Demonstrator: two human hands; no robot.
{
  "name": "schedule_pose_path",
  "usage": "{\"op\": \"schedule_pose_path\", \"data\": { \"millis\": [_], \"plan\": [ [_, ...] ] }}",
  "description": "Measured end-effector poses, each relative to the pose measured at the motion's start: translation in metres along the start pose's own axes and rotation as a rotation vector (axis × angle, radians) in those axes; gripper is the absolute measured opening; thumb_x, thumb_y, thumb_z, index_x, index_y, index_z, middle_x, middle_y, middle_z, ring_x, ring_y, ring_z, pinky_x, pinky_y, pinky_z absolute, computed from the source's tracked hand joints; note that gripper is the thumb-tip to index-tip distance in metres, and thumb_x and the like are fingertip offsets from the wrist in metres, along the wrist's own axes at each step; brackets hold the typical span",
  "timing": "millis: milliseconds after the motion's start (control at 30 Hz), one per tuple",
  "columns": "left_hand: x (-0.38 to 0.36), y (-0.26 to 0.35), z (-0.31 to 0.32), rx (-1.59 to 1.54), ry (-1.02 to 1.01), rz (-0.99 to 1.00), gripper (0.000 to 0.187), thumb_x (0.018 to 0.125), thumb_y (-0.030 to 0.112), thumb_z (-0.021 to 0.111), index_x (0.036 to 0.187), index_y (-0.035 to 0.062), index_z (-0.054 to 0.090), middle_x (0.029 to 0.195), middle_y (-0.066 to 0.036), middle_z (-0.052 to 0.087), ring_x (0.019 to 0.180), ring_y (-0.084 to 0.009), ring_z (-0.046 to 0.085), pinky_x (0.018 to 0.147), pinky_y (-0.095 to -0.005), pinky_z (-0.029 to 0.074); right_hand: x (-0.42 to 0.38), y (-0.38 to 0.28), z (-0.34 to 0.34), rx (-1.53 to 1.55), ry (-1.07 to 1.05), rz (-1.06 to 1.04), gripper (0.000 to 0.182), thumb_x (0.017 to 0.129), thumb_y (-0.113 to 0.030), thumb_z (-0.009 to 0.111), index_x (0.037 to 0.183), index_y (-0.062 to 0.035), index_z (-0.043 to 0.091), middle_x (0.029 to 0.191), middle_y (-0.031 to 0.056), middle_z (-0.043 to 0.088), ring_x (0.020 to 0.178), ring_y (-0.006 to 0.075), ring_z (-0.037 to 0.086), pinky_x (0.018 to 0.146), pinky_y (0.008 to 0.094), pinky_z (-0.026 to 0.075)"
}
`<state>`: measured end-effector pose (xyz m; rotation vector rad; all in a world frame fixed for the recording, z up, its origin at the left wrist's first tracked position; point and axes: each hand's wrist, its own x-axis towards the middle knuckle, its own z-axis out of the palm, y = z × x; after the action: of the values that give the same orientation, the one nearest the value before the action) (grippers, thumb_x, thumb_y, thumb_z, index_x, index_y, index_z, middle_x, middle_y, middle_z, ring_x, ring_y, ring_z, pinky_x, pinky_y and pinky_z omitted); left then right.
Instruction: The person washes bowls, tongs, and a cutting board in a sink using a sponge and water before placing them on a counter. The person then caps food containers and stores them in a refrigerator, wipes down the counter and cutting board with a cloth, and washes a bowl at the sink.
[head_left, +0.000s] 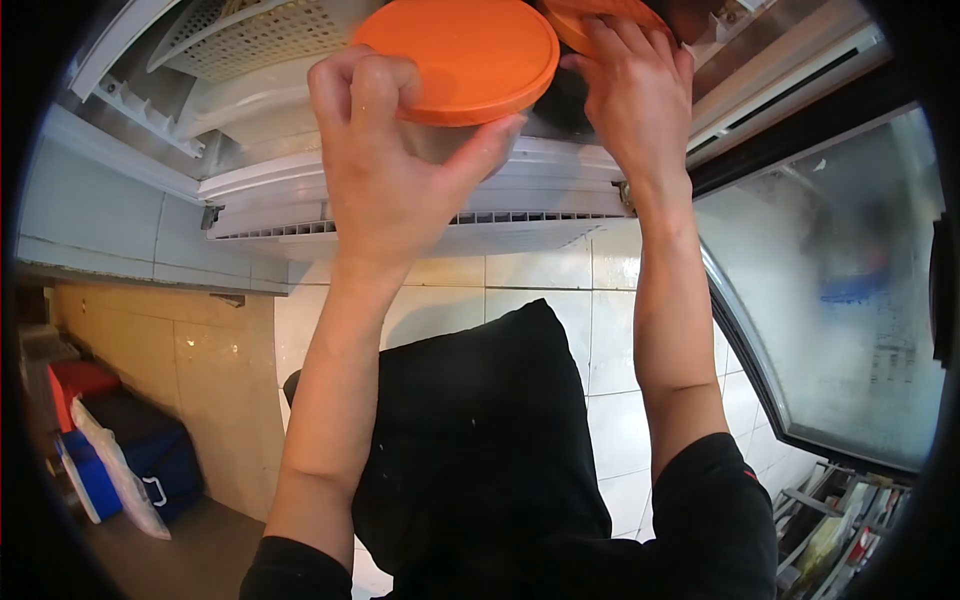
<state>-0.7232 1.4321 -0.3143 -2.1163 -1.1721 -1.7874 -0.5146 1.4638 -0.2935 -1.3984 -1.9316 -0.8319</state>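
Observation:
Inside an open glass-door fridge, a round orange lid (470,55) faces up at the front edge. My left hand (385,160) grips its near left side, fingers curled at the rim and thumb along the front. What is under this lid is mostly hidden. Farther right, a second orange lid (570,25) is partly cut off by the top of the view. My right hand (640,105) has its fingers bent over that lid, with the thumb at its near edge.
A white perforated basket (270,45) sits at the left inside the fridge. The glass door (830,300) stands open at my right, above a rack (840,530) of items. A blue cooler box (150,460) is on the floor at left. White tiles (540,265) lie below.

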Motion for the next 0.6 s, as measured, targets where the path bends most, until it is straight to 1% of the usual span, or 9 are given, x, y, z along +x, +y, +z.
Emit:
{"op": "schedule_pose_path", "data": {
  "millis": [33, 100, 167, 233, 267, 300, 367, 433, 600],
  "plan": [
    [0.0, -0.001, 0.001, -0.004, 0.002, 0.016, 0.061, 0.058, 0.022, 0.094, 0.098, 0.0079, 0.05, 0.101, -0.009, 0.044, 0.095, -0.0282, 0.049, 0.079, -0.0401, 0.047, -0.003, 0.002, 0.003, 0.002, 0.005, -0.006, 0.036, 0.082, -0.008, 0.067, 0.117, -0.0093, 0.068, 0.109, 0.0071, 0.067, 0.104, 0.0273, 0.06, 0.092, 0.0428, 0.043],
    [-0.002, -0.002, 0.004, -0.031, 0.019, -0.002, 0.061, 0.058, 0.023, 0.095, 0.096, 0.0081, 0.05, 0.102, -0.01, 0.044, 0.095, -0.0289, 0.049, 0.079, -0.0402, 0.047, -0.006, 0.004, 0.003, 0.046, -0.006, 0.007, 0.027, 0.083, -0.005, 0.065, 0.11, -0.0075, 0.068, 0.106, 0.0086, 0.066, 0.103, 0.027, 0.06, 0.089, 0.0419, 0.042],
    [-0.004, -0.001, 0.004, -0.055, 0.038, -0.02, 0.061, 0.057, 0.023, 0.095, 0.095, 0.0082, 0.049, 0.102, -0.01, 0.044, 0.096, -0.0296, 0.048, 0.078, -0.0402, 0.047, -0.01, 0.003, 0.004, 0.032, -0.009, -0.012, 0.029, 0.082, -0.007, 0.067, 0.111, -0.007, 0.068, 0.111, 0.0066, 0.066, 0.1, 0.025, 0.059, 0.085, 0.0398, 0.04],
    [-0.005, 0.002, 0.003, -0.019, -0.045, -0.04, 0.06, 0.056, 0.023, 0.096, 0.093, 0.0088, 0.051, 0.104, -0.011, 0.045, 0.097, -0.0313, 0.048, 0.079, -0.0406, 0.047, -0.014, 0.002, 0.008, 0.009, 0.058, -0.015, 0.033, 0.081, -0.009, 0.069, 0.114, -0.0071, 0.067, 0.112, 0.0056, 0.066, 0.102, 0.0248, 0.059, 0.087, 0.0402, 0.041],
    [-0.005, 0.004, 0.003, -0.018, -0.032, -0.033, 0.06, 0.056, 0.023, 0.096, 0.093, 0.0088, 0.051, 0.104, -0.011, 0.045, 0.097, -0.0313, 0.048, 0.079, -0.0406, 0.047, -0.015, 0.0, 0.006, 0.041, 0.038, 0.015, 0.037, 0.081, -0.008, 0.068, 0.118, -0.0069, 0.065, 0.113, 0.0055, 0.066, 0.104, 0.0249, 0.059, 0.089, 0.0401, 0.041],
    [-0.005, 0.006, 0.002, -0.023, -0.035, -0.046, 0.058, 0.055, 0.023, 0.096, 0.092, 0.009, 0.052, 0.106, -0.012, 0.045, 0.097, -0.0321, 0.049, 0.079, -0.041, 0.047, -0.015, -0.001, 0.003, 0.037, 0.053, 0.006, 0.037, 0.081, -0.008, 0.068, 0.118, -0.0069, 0.065, 0.113, 0.0055, 0.066, 0.104, 0.0249, 0.059, 0.089, 0.0401, 0.041],
    [-0.004, 0.006, 0.004, -0.021, -0.023, -0.049, 0.057, 0.055, 0.023, 0.096, 0.091, 0.0092, 0.053, 0.107, -0.012, 0.046, 0.098, -0.0329, 0.049, 0.079, -0.0414, 0.047, -0.014, -0.003, 0.003, 0.12, -0.009, 0.095, 0.038, 0.082, -0.009, 0.068, 0.119, -0.0067, 0.065, 0.116, 0.0059, 0.066, 0.108, 0.0251, 0.059, 0.093, 0.0403, 0.04],
    [-0.005, 0.004, 0.005, -0.128, -0.024, -0.103, 0.056, 0.055, 0.022, 0.095, 0.092, 0.0097, 0.054, 0.109, -0.013, 0.047, 0.099, -0.0349, 0.049, 0.078, -0.0431, 0.047, -0.016, -0.005, 0.007, 0.162, 0.028, 0.102, 0.037, 0.083, -0.011, 0.068, 0.12, -0.0075, 0.064, 0.118, 0.0061, 0.066, 0.11, 0.0255, 0.059, 0.096, 0.0412, 0.039],
    [0.008, -0.007, 0.013, -0.131, -0.036, -0.132, 0.06, 0.055, 0.021, 0.095, 0.097, 0.0096, 0.053, 0.11, -0.014, 0.047, 0.103, -0.0377, 0.048, 0.082, -0.0465, 0.046, -0.018, -0.011, 0.017, 0.149, 0.132, 0.116, 0.036, 0.087, -0.016, 0.067, 0.122, -0.0083, 0.062, 0.118, 0.0069, 0.065, 0.111, 0.0271, 0.058, 0.097, 0.0424, 0.037]
  ]
}}
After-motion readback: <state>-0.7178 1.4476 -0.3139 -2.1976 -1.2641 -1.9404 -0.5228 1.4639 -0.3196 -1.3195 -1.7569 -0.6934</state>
